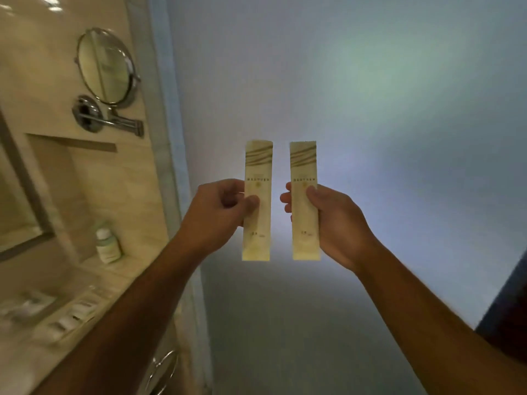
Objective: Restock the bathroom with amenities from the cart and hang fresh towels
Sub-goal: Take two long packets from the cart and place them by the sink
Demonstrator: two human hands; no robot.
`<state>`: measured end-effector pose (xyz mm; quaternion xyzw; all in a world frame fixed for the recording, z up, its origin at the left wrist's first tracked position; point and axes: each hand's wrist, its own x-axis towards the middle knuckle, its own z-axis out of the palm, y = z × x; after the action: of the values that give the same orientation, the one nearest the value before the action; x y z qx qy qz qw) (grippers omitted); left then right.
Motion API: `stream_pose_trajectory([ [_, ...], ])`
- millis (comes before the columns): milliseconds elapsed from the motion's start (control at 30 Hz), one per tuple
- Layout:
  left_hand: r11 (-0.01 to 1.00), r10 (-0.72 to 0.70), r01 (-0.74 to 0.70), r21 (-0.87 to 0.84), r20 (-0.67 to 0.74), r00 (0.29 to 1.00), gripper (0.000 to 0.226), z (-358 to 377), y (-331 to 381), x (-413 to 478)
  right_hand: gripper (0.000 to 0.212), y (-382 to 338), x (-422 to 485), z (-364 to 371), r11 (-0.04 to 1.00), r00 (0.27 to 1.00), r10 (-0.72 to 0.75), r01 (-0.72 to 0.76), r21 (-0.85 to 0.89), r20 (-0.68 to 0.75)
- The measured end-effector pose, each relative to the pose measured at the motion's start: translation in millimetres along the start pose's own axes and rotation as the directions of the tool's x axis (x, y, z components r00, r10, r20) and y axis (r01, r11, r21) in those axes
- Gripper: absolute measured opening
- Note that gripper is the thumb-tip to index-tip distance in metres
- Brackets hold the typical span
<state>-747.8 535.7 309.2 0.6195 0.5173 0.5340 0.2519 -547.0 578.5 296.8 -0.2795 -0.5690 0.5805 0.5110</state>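
Both arms reach forward and up. The left hand [219, 209] pinches a packet [257, 201] at mid-height, thumb across its front and fingers curled behind. The right hand [325, 220] grips a second packet [304, 201] the same way, thumb on the front, fingertips showing past the packet's left edge. Both packets stand upright and parallel, near each other but apart, a gap of pale wall [370, 109] between them. They are long, cream-coloured, with tan wavy lines near the top and small print too blurred to read.

Below and left of the left hand, under the forearm, a counter [25, 354] carries small white amenity items [71, 317], blurred. Farther left of that hand, a bottle [107, 245] with a white cap stands in a tiled niche [57, 181]. Above the niche, up and left of the hand, a round mirror [105, 65] is fixed to the tiled wall on a chrome swing arm [114, 122]. Beyond both hands is the plain pale wall.
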Motion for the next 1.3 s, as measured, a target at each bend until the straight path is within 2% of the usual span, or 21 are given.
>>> stream_pose_trajectory([
  [167, 0.998, -0.06, 0.061, 0.001, -0.142, 0.988, 0.017, -66.5, -37.0, 8.3, 0.027, 32.9, 59.1, 63.2, 0.996, 0.99, 0.042, -0.032, -0.079, 0.134],
  [333, 0.991, -0.087, 0.113, 0.072, -0.296, 0.951, 0.011, -120.7, -63.7, 19.0, 0.023, 62.0, 120.3, 119.8, 0.997, 0.968, 0.047, -0.031, -0.068, 0.246],
  [500, 0.967, -0.109, 0.204, 0.151, -0.479, 0.871, 0.01, -166.0, -75.6, 31.6, 0.021, 86.5, 181.7, 174.1, 0.998, 0.922, 0.056, -0.065, 0.012, 0.382],
  [700, 0.928, -0.184, 0.344, 0.14, -0.633, 0.752, 0.012, -204.4, -97.1, 37.8, 0.018, 119.0, 228.6, 235.7, 0.994, 0.834, 0.046, -0.092, 0.057, 0.549],
  [833, 0.909, -0.192, 0.391, 0.143, -0.689, 0.699, 0.017, -230.0, -109.8, 30.6, 0.017, 142.0, 245.9, 275.3, 0.995, 0.815, 0.055, -0.094, 0.038, 0.577],
  [967, 0.9, -0.201, 0.417, 0.123, -0.733, 0.65, 0.015, -261.7, -128.0, 21.0, 0.016, 164.5, 256.8, 310.7, 0.993, 0.765, 0.08, -0.119, 0.018, 0.639],
  [1133, 0.89, -0.23, 0.449, 0.085, -0.766, 0.601, 0.014, -307.2, -159.0, 11.1, 0.016, 193.5, 265.8, 360.9, 0.997, 0.729, 0.071, -0.065, -0.034, 0.68],
  [1300, 0.893, -0.259, 0.447, 0.053, -0.752, 0.607, 0.013, -370.3, -192.6, 8.6, 0.013, 218.1, 281.2, 418.6, 0.997, 0.751, 0.062, -0.02, -0.071, 0.657],
])
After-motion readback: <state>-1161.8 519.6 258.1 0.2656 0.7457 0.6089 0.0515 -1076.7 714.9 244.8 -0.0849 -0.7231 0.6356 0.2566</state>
